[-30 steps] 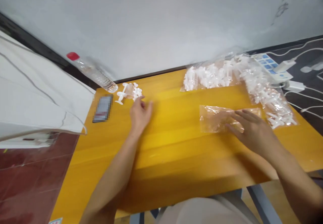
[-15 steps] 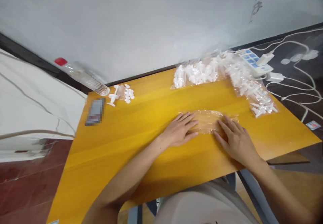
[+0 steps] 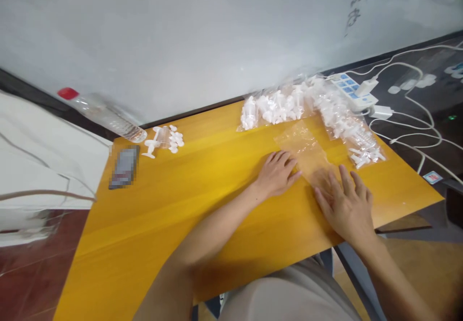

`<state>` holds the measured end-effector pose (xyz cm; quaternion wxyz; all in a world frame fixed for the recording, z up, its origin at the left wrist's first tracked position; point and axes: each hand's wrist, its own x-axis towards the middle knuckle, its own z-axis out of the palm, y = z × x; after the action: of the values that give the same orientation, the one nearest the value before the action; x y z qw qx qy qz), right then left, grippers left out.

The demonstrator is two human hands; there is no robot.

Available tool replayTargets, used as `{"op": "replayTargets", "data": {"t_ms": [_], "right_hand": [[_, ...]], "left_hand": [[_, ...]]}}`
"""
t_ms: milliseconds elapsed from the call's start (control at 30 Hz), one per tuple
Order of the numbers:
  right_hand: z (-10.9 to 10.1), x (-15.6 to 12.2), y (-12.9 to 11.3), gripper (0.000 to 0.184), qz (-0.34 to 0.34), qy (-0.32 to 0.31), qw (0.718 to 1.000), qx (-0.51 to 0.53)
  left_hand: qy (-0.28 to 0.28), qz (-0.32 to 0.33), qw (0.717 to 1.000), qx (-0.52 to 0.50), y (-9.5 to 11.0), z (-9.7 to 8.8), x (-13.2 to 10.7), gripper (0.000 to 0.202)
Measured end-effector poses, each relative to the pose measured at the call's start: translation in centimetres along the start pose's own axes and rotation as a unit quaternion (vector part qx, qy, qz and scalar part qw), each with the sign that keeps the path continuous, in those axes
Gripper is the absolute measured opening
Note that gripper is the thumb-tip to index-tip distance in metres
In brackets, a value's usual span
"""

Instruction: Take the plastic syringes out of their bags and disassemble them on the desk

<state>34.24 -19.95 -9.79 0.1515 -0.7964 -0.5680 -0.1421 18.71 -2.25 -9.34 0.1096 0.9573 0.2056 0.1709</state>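
Note:
A clear plastic bag (image 3: 307,154) lies on the yellow tabletop (image 3: 202,191), slanting away from me toward the back. Its crinkled far end reaches near the row of filled bags. My left hand (image 3: 278,172) rests palm down at the bag's left edge, fingers stretched out. Over the near right end is my right hand (image 3: 349,205), its fingers spread; whether the palm presses on the film I cannot tell. Neither hand grips anything.
Clear bags of white plastic pieces (image 3: 278,108) line the back, beside a power strip (image 3: 352,92) with white cables. At the left are loose white plastic pieces (image 3: 175,140), a bottle with a red cap (image 3: 104,116) and a blurred-out phone-like object (image 3: 125,167).
The clear bag has turned from lying crosswise to slanting away from me. My left hand has shifted right along the table, and my right fingers have spread wider. The view has shifted slightly.

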Motion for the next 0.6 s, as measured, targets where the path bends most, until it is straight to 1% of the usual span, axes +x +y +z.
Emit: {"op": "replayTargets", "data": {"t_ms": [67,100,133,200,267,333,400,500,533,567,600], "right_hand": [[0.0,-0.4,0.2,0.065,0.015,-0.023,1.0,-0.001],[0.0,-0.6,0.4,0.071,0.021,-0.038,0.999,0.001],[0.0,-0.8,0.5,0.077,0.028,-0.054,0.998,0.001],[-0.1,-1.2,1.0,0.088,0.042,-0.087,0.995,-0.008],[-0.2,-1.7,1.6,0.093,0.055,-0.122,0.991,-0.021],[-0.2,-2.0,2.4,0.095,0.062,-0.148,0.987,-0.027],[-0.1,-2.3,3.1,0.098,0.066,-0.159,0.985,-0.028],[0.0,-2.4,4.0,0.101,0.075,-0.154,0.985,-0.024],[0.0,-2.4,4.2,0.101,0.081,-0.146,0.986,-0.022],[-0.2,-2.2,4.3,0.102,0.086,-0.136,0.987,-0.019],[-0.6,-2.0,4.2,0.103,0.09,-0.122,0.988,-0.014]], "left_hand": [[0.007,0.001,1.0,0.001,0.2,0.4,0.5,0.051],[0.001,0.004,1.0,0.004,0.3,0.5,0.7,0.054],[-0.013,0.006,1.0,0.007,0.4,0.7,0.9,0.057],[-0.057,0.005,0.998,0.008,0.4,0.9,1.3,0.059],[-0.099,0.003,0.995,0.002,0.2,1.0,1.8,0.06],[-0.113,0.01,0.994,0.0,0.2,1.0,1.9,0.062],[-0.104,0.03,0.994,0.001,0.6,0.8,1.8,0.063],[-0.079,0.066,0.995,-0.014,0.7,0.1,1.2,0.062],[-0.064,0.063,0.996,-0.024,0.3,-0.4,1.2,0.061],[-0.037,0.043,0.998,-0.035,-0.6,-0.9,1.3,0.061],[0.004,0.003,0.999,-0.045,-1.8,-1.5,1.5,0.06]]}}
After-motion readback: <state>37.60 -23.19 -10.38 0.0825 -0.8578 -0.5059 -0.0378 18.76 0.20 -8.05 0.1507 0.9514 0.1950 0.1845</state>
